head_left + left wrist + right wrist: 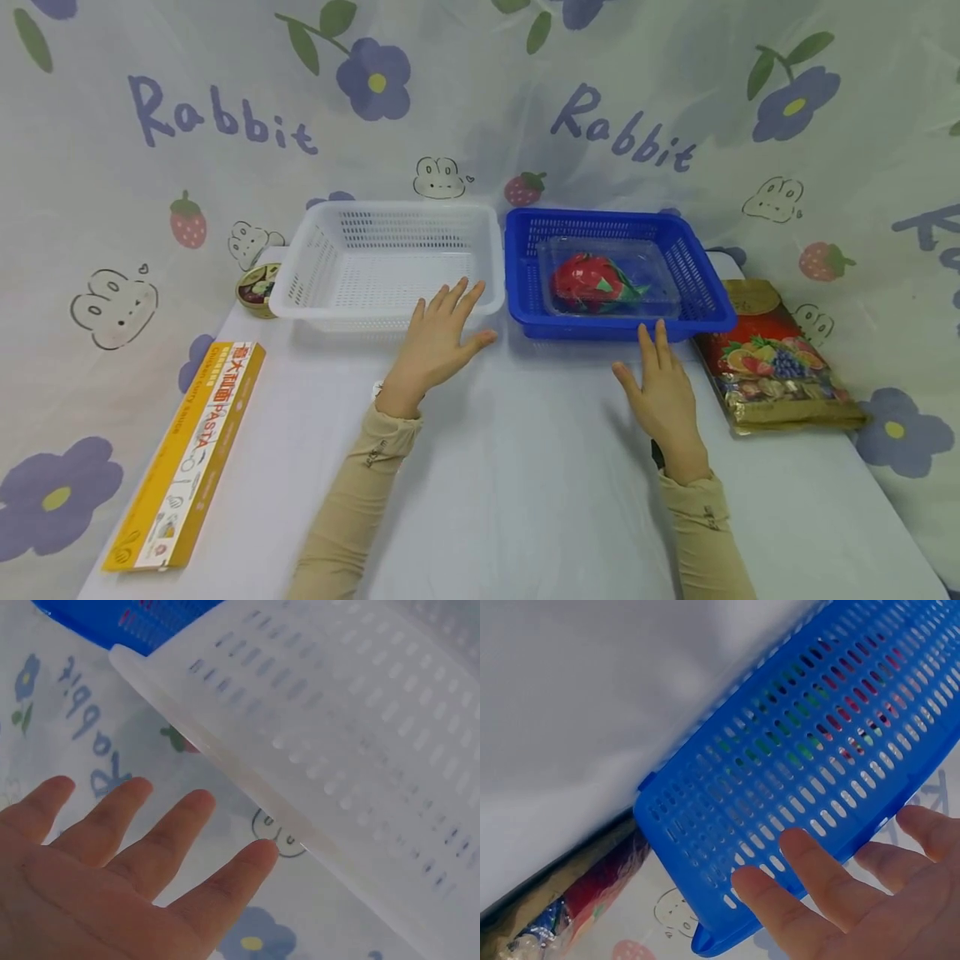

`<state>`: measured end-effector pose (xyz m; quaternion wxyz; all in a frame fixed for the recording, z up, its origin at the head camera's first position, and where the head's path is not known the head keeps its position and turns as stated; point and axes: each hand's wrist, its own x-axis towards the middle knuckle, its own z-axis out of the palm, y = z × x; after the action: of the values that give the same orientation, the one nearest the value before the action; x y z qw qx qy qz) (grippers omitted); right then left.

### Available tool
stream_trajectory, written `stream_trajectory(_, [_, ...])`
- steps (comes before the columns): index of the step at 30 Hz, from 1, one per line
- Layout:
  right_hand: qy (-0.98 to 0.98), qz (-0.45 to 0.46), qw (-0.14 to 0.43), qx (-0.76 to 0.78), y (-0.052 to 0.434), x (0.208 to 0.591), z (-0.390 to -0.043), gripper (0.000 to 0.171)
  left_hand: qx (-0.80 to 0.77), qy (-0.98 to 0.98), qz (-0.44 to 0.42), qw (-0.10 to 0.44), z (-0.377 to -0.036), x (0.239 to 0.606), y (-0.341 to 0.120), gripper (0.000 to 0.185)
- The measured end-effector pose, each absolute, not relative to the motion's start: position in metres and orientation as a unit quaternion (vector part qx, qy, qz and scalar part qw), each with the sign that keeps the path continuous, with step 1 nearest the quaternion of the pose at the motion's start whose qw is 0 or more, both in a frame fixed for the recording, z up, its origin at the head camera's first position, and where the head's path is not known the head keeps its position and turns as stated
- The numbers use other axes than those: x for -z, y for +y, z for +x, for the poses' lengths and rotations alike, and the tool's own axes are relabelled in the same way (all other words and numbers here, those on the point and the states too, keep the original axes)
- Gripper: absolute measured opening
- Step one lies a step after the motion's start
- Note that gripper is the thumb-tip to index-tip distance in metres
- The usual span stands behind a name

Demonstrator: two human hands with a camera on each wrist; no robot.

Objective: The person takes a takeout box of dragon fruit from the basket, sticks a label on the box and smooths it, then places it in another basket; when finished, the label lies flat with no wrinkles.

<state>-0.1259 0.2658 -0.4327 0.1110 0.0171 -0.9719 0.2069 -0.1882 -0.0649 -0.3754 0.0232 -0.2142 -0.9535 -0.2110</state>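
Note:
My left hand (438, 342) hovers at the front edge of the white plastic basket (300, 312), fingers spread and straight, holding nothing. In the left wrist view its fingertips (259, 855) come close to the basket's rim. My right hand (666, 400) reaches toward the front rim of the blue plastic basket (622, 323), its fingers extended and nothing in them. From the right wrist, the fingertips (795, 844) overlap the slotted blue wall. Inside the blue basket lies a clear plastic container (660, 279) with a red dragon fruit (588, 282) showing green tips.
A yellow pasta box (187, 458) lies along the table's left edge. Behind it, a small round tin (257, 287) sits beside the white basket. A red and gold fruit-printed bag (780, 358) lies right of the blue basket. A printed cloth (480, 100) hangs behind.

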Motion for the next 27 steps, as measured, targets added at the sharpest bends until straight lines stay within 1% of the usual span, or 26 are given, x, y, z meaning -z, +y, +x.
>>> stream_trajectory(2, [-0.971, 0.018, 0.117, -0.207, 0.266, 0.433, -0.127, 0.076, 0.215, -0.951, -0.221, 0.025, -0.19, 0.375, -0.058, 0.081])
stream_trajectory(6, [-0.969, 0.018, 0.121, -0.212, 0.266, 0.434, -0.129, 0.076, 0.225, -0.945, -0.234, 0.028, -0.194, 0.374, -0.047, 0.098])
stream_trajectory(9, [-0.969, 0.016, 0.119, -0.214, 0.267, 0.435, -0.129, 0.076, 0.233, -0.942, -0.239, 0.025, -0.196, 0.373, -0.04, 0.104])
stream_trajectory(18, [-0.97, 0.011, 0.112, -0.217, 0.269, 0.438, -0.129, 0.074, 0.256, -0.928, -0.268, 0.029, -0.203, 0.371, -0.017, 0.103])
stream_trajectory(27, [-0.968, 0.004, 0.107, -0.226, 0.27, 0.44, -0.131, 0.073, 0.272, -0.92, -0.282, 0.028, -0.211, 0.364, 0.0, 0.107])
